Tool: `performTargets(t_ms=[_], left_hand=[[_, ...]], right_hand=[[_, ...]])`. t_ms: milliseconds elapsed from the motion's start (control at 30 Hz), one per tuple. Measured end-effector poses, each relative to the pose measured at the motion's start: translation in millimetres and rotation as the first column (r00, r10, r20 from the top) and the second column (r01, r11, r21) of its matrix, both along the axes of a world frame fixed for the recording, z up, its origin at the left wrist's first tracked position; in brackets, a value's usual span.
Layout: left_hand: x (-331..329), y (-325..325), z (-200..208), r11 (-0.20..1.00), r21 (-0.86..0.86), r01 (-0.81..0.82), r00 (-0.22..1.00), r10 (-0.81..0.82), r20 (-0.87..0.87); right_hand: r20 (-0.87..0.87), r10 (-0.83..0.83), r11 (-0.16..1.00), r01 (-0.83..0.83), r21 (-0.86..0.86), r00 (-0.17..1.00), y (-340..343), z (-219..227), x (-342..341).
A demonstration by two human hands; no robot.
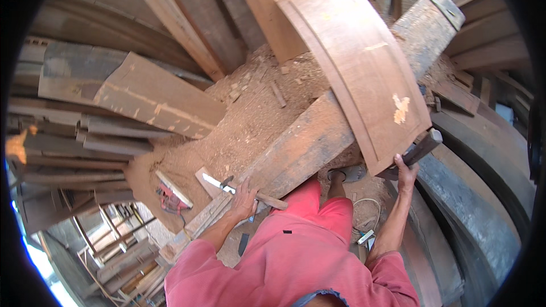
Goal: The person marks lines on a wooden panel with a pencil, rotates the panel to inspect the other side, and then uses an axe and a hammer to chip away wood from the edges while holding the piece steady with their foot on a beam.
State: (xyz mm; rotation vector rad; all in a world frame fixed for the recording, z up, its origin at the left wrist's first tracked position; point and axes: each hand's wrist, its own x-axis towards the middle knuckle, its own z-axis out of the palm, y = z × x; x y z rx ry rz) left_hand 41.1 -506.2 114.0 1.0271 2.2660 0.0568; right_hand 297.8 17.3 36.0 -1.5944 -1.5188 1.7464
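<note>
A curved wooden panel [364,68] with a raised border lies across a worn, sloping wooden beam [301,150]. At the panel's near right corner, my right hand [405,173] is closed around a dark wooden block [425,146]. My left hand [243,200] is on the near left part of the beam. Its fingers curl over a wooden-handled tool [272,200] that looks like a hammer, its dark head just beyond the fingers. Beside that head lies a thin white strip [213,182]. A pale, chipped patch [401,108] marks the panel's near right side.
Sawdust and wood scraps [278,93] cover the floor beyond the beam. A red power tool [172,198] sits at the left. Boards [162,96] lean and lie around me; large curved pieces [466,204] stand at the right. A cable [375,202] runs near my foot.
</note>
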Motion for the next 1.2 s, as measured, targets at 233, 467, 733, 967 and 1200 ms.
performTargets(t_ms=[233, 467, 733, 967, 1200], left_hand=[[-35.0, 41.3, 9.2, 0.973, -0.218, 0.071, 0.99, -0.041, 0.138], [-60.3, 61.0, 1.8, 0.955, -0.263, 0.138, 0.982, -0.097, 0.161], [-11.4, 105.6, 42.7, 0.991, 0.033, 0.133, 0.987, -0.135, 0.084], [88.3, 82.1, 67.5, 0.888, -0.447, 0.11, 0.932, 0.064, 0.357], [103.0, 72.2, 103.6, 0.957, -0.252, -0.146, 0.762, 0.271, 0.588]], right_hand=[[-0.016, -0.122, 0.992, 0.122, 0.002, 0.992, -4.5, 4.4, -7.2], [-0.018, -0.193, 0.98, 0.192, -0.054, 0.981, -9.3, -0.2, -11.3], [-0.08, -0.285, 0.958, 0.282, -0.047, 0.955, -17.7, -10.7, -6.7], [-0.007, -0.247, 0.969, 0.246, -0.006, 0.969, -10.5, -0.3, -11.0], [0.086, -0.177, 0.982, 0.171, 0.075, 0.98, -3.3, -19.8, -5.3]])
